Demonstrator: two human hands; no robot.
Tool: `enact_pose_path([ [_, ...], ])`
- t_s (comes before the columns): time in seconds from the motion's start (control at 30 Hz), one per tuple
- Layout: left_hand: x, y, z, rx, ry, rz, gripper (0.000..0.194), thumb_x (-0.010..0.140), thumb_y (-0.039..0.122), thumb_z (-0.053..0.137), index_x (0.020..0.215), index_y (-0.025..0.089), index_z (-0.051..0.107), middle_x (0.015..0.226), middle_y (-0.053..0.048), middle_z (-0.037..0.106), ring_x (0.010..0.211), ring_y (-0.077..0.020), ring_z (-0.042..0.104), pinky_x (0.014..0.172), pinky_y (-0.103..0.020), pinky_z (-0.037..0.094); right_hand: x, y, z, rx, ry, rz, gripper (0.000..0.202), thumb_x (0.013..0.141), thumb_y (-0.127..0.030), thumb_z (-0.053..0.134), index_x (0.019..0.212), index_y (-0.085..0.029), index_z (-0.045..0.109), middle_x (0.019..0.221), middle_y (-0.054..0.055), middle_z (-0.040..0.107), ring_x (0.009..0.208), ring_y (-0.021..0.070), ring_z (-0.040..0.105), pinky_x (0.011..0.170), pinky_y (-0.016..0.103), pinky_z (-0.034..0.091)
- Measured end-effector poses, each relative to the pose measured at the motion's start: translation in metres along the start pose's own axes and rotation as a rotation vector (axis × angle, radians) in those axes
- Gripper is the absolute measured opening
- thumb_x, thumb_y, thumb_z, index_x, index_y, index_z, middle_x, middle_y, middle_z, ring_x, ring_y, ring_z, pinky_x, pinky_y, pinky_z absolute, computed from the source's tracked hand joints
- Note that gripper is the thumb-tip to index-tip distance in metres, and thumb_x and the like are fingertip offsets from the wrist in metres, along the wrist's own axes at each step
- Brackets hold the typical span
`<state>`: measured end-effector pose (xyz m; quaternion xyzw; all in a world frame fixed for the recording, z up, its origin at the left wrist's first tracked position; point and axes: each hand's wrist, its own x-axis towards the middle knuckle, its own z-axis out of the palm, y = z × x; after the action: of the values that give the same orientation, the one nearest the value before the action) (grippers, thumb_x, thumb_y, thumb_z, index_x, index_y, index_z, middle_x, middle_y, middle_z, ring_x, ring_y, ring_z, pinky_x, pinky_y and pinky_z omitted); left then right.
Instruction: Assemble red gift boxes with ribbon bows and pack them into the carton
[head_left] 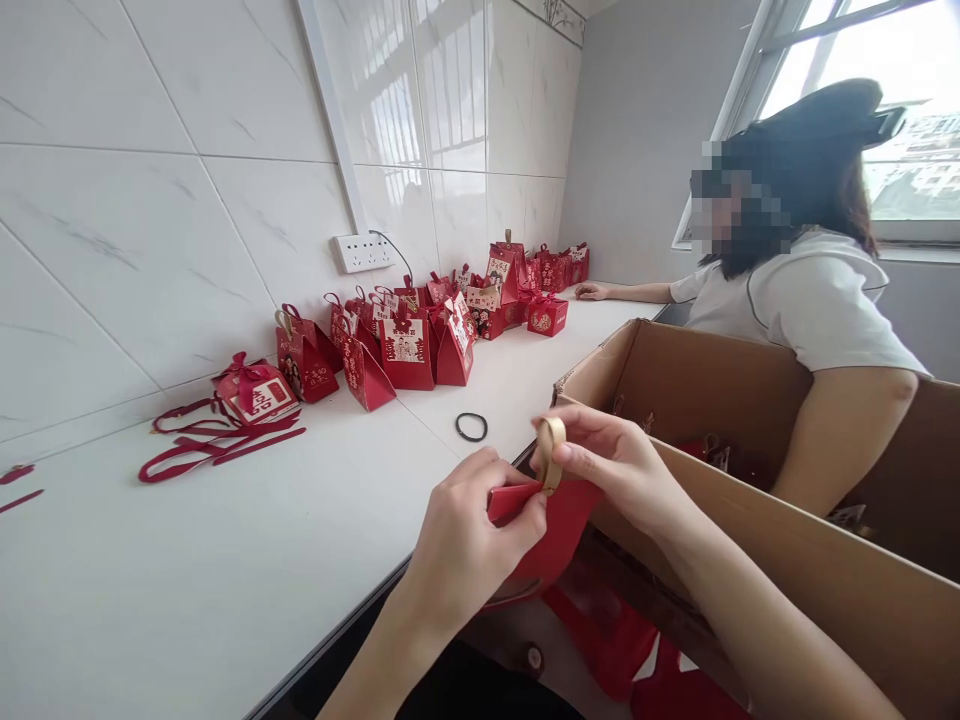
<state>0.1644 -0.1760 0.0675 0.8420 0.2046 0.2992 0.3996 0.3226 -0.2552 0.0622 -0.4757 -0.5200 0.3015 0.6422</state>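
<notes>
Pale countertop (225, 560) runs up to a tiled wall, and just off its near edge, beside the open carton (825, 560), is a red paper box (570, 520) held in both hands. The left hand (469, 520) has its thumb and fingers closed on the top edge; the right hand (622, 465) pinches a gold loop (557, 440) standing up from that edge. A hard tug on the loop, I'd judge, could crease the paper or pull the strip loose, and a slack left grip could let the box drop below the counter (its lower part looks unsupported, though my view is partly blocked). Beyond, a co-worker's arm (847, 430) reaches into the carton; a bump there might jog the right hand. Farther along lie a black band (472, 438), loose red ribbons (259, 448) that a sleeve could drag, and close-packed red boxes (406, 350), which one knock might topple, under the wall socket strip (364, 253).
</notes>
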Motion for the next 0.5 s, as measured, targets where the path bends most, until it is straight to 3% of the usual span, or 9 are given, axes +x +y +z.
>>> enact_pose_path([
  [0.1, 0.001, -0.004, 0.006, -0.036, -0.007, -0.02, 0.017, 0.077, 0.031, 0.061, 0.067, 0.019, 0.056, 0.067, 0.003, 0.055, 0.061, -0.0092, 0.052, 0.058, -0.019, 0.041, -0.002, -0.001, 0.006, 0.066, 0.128, -0.009, 0.027, 0.074, -0.037, 0.072, 0.081, -0.018, 0.055, 0.07, -0.001, 0.059, 0.063, 0.0116, 0.059, 0.059, 0.024, 0.052],
  [0.27, 0.004, -0.009, 0.019, -0.116, 0.014, -0.078, 0.034, 0.079, 0.044, 0.061, 0.06, 0.019, 0.049, 0.059, 0.004, 0.05, 0.054, -0.0084, 0.048, 0.05, -0.019, 0.038, -0.013, -0.005, 0.009, -0.032, 0.24, -0.137, 0.015, 0.078, -0.028, 0.068, 0.077, -0.02, 0.056, 0.07, 0.0, 0.058, 0.064, 0.0123, 0.057, 0.056, 0.024, 0.048],
  [0.4, -0.001, -0.008, 0.028, 0.012, 0.053, 0.139, 0.027, 0.081, 0.033, 0.06, 0.061, 0.018, 0.053, 0.062, 0.002, 0.051, 0.058, -0.0094, 0.05, 0.054, -0.021, 0.04, -0.039, -0.017, -0.001, -0.395, 0.263, -0.345, 0.009, 0.079, -0.014, 0.064, 0.078, -0.021, 0.059, 0.072, 0.001, 0.059, 0.068, 0.0137, 0.055, 0.06, 0.026, 0.046],
  [0.5, -0.01, -0.003, 0.035, 0.025, -0.004, 0.351, 0.02, 0.081, 0.034, 0.061, 0.069, 0.018, 0.061, 0.064, 0.0, 0.054, 0.063, -0.012, 0.053, 0.058, -0.023, 0.043, -0.071, -0.033, -0.014, -0.61, 0.143, -0.309, 0.017, 0.08, -0.007, 0.058, 0.083, -0.024, 0.058, 0.073, 0.001, 0.059, 0.065, 0.0137, 0.056, 0.057, 0.026, 0.047],
])
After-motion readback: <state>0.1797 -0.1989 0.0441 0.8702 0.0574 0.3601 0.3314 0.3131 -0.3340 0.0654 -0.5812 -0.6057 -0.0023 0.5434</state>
